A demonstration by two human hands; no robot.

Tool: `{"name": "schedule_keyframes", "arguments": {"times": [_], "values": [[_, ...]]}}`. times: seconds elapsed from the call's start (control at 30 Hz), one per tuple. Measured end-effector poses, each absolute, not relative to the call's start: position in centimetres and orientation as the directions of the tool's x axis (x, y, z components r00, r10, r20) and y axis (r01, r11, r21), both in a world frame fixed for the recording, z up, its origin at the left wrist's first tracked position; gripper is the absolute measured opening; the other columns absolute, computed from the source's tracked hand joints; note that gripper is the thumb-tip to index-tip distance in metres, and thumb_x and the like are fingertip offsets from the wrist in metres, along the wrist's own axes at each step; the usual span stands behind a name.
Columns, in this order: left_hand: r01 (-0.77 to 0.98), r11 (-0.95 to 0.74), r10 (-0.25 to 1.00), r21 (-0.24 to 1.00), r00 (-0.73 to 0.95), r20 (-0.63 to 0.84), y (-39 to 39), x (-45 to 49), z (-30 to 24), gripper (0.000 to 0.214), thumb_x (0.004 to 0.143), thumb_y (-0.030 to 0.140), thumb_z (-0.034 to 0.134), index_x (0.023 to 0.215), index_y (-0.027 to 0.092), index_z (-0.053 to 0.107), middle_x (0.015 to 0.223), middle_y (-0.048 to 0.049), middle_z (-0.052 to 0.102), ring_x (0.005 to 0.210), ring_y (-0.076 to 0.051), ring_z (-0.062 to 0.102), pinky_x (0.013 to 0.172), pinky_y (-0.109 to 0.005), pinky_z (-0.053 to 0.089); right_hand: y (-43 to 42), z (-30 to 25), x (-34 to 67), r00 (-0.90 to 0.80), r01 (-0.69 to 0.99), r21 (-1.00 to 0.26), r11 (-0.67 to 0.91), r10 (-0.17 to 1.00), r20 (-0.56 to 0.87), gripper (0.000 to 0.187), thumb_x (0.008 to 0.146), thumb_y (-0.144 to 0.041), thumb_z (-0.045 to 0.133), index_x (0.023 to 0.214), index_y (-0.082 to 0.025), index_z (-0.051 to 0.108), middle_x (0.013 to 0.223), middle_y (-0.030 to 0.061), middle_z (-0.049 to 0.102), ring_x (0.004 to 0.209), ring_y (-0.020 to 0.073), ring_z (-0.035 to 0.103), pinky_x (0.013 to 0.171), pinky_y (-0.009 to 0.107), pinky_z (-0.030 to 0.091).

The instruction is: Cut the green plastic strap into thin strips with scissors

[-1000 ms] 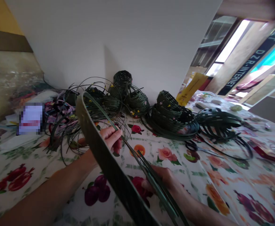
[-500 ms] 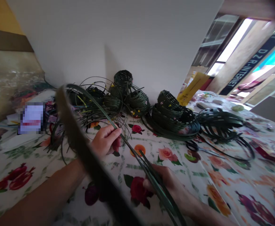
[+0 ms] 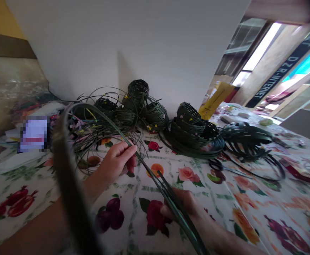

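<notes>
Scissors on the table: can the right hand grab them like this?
Probably not: the right hand grips green strips, though only patterned tablecloth seems to lie between it and the scissors.

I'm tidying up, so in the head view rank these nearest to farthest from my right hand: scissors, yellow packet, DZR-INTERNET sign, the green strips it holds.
From your right hand:
1. Green strips: in its grip.
2. Scissors: ahead right, on the tablecloth.
3. Yellow packet: farther back, right.
4. Sign: beyond the tablecloth, far right.
</notes>
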State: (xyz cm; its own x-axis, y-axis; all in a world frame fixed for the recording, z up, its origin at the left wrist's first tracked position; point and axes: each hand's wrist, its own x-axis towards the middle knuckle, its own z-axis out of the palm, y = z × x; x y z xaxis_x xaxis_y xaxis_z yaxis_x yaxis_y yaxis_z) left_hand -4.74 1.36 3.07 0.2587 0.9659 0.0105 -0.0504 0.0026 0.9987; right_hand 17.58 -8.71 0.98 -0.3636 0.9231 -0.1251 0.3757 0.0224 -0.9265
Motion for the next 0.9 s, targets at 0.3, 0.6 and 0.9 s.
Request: {"name": "schedule_keyframes", "arguments": {"times": [0.3,0.6,0.9], "values": [[-0.068,-0.008,0.960,0.998,0.280,0.027,1.3,-4.8,3.0,0.031,0.086,0.042,0.059,0.066,0.018,0.055,0.047,0.0015,0.056,0.040,-0.010,0.052,0.041,-0.022,0.036,-8.7,0.5,17.6,-0.370,0.361,-0.932,0.026,0.922,-0.118,0.025,0.084,-0.032,0.063,0.068,-0.018,0.050,0.062,-0.0027,0.049,0.055,0.0099,0.037,0.047,0.021,0.032],[-0.063,0.006,0.960,0.998,0.281,0.012,1.5,-4.6,2.7,0.032,0.086,0.041,0.059,0.065,0.018,0.053,0.048,0.0018,0.056,0.040,-0.010,0.051,0.041,-0.021,0.038,-8.5,0.1,17.7,-0.359,0.371,-0.929,0.000,0.922,-0.143,0.023,0.084,-0.030,0.064,0.070,-0.017,0.051,0.066,-0.0027,0.052,0.059,0.0103,0.041,0.051,0.020,0.035],[-0.027,-0.005,0.958,1.000,0.285,0.012,0.9,-3.8,2.6,0.031,0.087,0.039,0.057,0.065,0.018,0.051,0.052,0.0022,0.058,0.041,-0.010,0.053,0.042,-0.022,0.040,-8.6,1.2,17.7,-0.355,0.425,-0.905,0.002,0.920,-0.164,0.033,0.086,-0.043,0.061,0.070,-0.017,0.050,0.065,-0.0031,0.051,0.059,0.0111,0.042,0.052,0.021,0.036]]}}
